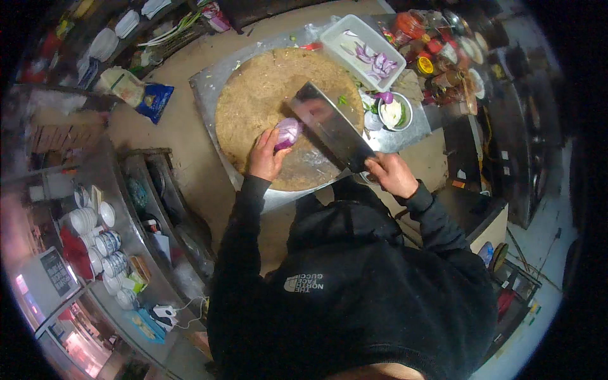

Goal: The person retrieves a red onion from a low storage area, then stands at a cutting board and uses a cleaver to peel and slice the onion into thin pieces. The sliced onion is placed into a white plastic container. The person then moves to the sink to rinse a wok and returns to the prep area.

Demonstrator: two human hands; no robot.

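My left hand (pixel 267 156) grips a peeled piece of red onion (pixel 288 132) from its near side, on a round wooden chopping block (pixel 251 85). In my right hand (pixel 390 174) is the handle of a broad cleaver (pixel 332 128), its blade slanting over the block just right of the onion. The cleaver's far end lies close to the onion; whether they touch I cannot tell. Small green bits (pixel 342 99) lie on the block beyond the blade. At the block's upper right, a white plastic tray (pixel 332 35) holds cut red onion wedges (pixel 377 62).
A metal bowl (pixel 409 114) with pale and green food stands right of the block, a purple onion piece (pixel 384 97) at its rim. Jars and bottles (pixel 446 78) crowd the upper right. Stacked bowls (pixel 114 263) stand on a metal shelf at left.
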